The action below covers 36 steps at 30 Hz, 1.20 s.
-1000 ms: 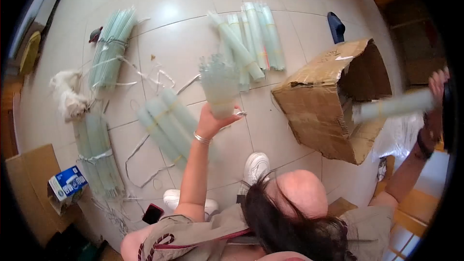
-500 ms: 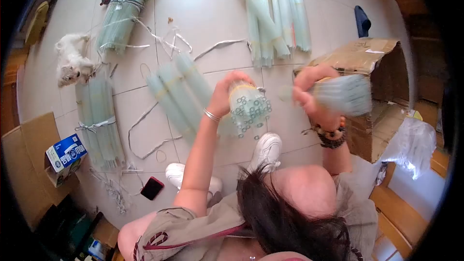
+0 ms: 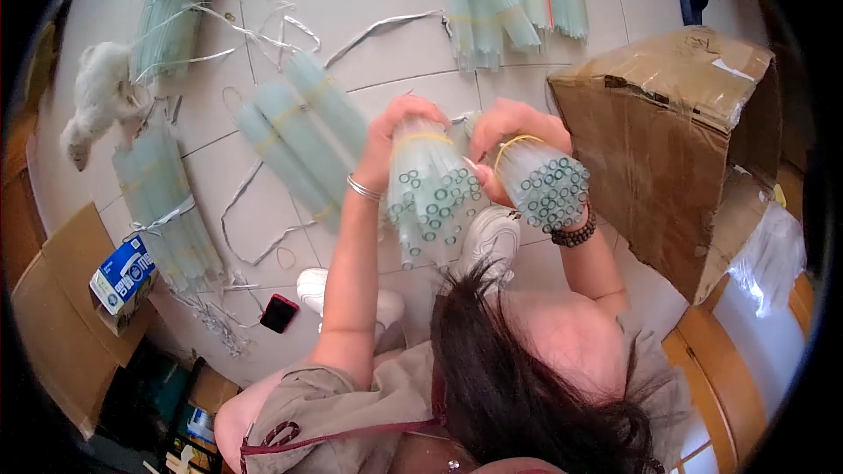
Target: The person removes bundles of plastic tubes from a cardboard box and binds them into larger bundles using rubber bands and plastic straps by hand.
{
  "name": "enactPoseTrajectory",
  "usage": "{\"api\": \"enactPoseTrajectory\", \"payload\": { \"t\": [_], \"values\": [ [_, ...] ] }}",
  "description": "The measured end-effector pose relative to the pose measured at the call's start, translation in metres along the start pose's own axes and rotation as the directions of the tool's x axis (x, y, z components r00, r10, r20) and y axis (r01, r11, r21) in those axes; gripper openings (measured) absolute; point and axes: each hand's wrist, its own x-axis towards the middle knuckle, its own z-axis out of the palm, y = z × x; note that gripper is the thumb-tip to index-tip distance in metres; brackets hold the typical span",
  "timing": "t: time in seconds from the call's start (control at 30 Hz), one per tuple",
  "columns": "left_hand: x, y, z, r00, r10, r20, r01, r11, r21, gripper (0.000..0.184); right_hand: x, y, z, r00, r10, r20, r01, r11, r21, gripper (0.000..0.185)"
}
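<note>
My left hand (image 3: 395,136) is wrapped round a bundle of clear pale-green tubes (image 3: 426,197), their round open ends facing me and standing out unevenly. A yellow rubber band circles that bundle near my fingers. Beside it, my right hand (image 3: 518,136) grips a second tube bundle (image 3: 551,193), also with a yellow rubber band, its ends more even. The two bundles are close together above my white shoes (image 3: 487,241). Just left of my left hand, several more banded tube bundles (image 3: 294,136) lie on the tiled floor.
A cardboard box (image 3: 650,149) stands at the right. More bundles lie at the far middle (image 3: 518,0) and left (image 3: 167,202). A small white animal (image 3: 101,92) is at the left. White strips, a phone (image 3: 279,313) and a blue-white carton (image 3: 125,274) are on the floor.
My right hand has brought its bundle leftward, next to the left bundle, and turned its ends toward me. The whole view has shifted slightly.
</note>
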Motion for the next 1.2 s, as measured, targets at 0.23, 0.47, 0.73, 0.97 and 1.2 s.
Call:
{"api": "enactPoseTrajectory", "payload": {
  "t": [0.23,0.47,0.73,0.97,1.2],
  "values": [
    [-0.003,-0.008,-0.003,0.999,-0.044,-0.025,0.045,0.998,0.038,0.025,-0.002,0.011,0.002,1.000,-0.006,-0.005,0.006,0.995,0.100,0.023],
    [-0.001,0.001,-0.002,0.999,-0.030,-0.018,0.031,0.996,0.086,0.027,-0.005,0.014,0.005,0.999,-0.020,-0.031,0.022,0.998,0.057,0.024],
    [-0.001,-0.002,-0.002,0.992,-0.124,-0.019,0.123,0.991,-0.052,0.032,-0.005,0.018,0.004,0.996,-0.028,-0.082,0.038,0.993,0.114,0.031],
    [0.002,-0.032,-0.007,0.995,0.059,-0.079,-0.020,0.902,0.431,0.036,-0.064,0.154,0.016,0.952,0.282,-0.119,-0.268,0.955,0.125,0.046],
    [0.023,-0.041,0.009,0.992,0.045,-0.115,0.016,0.878,0.478,0.041,0.027,0.106,0.012,0.924,0.367,-0.109,-0.367,0.930,0.016,0.052]
  ]
}}
